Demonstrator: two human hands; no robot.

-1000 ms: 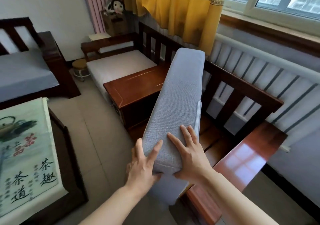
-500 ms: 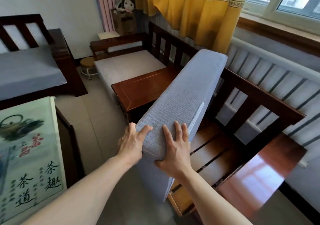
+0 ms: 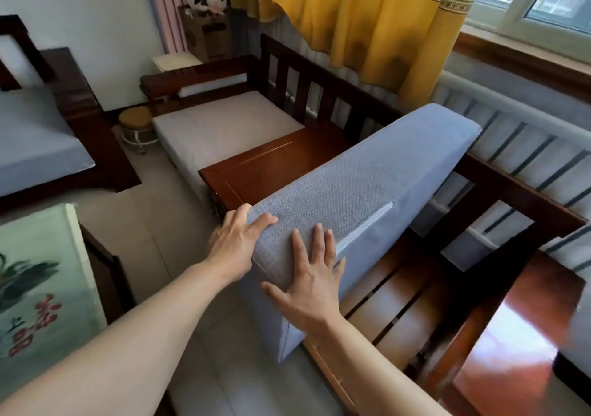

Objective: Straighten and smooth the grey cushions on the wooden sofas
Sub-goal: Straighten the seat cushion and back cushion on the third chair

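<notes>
Cushion (image 3: 361,191) stands on edge over the bare sofa slats (image 3: 393,300), near end overhanging the floor. Left hand (image 3: 235,243) wraps its near corner, right hand (image 3: 311,275) presses flat, fingers spread. Risk: one-ended support, so it could topple leftward onto the wooden side table (image 3: 265,172).

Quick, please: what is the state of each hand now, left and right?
Left hand: grips the near corner of the grey cushion, thumb on top.
Right hand: open, fingers straight, pressed flat on the cushion's edge.
</notes>
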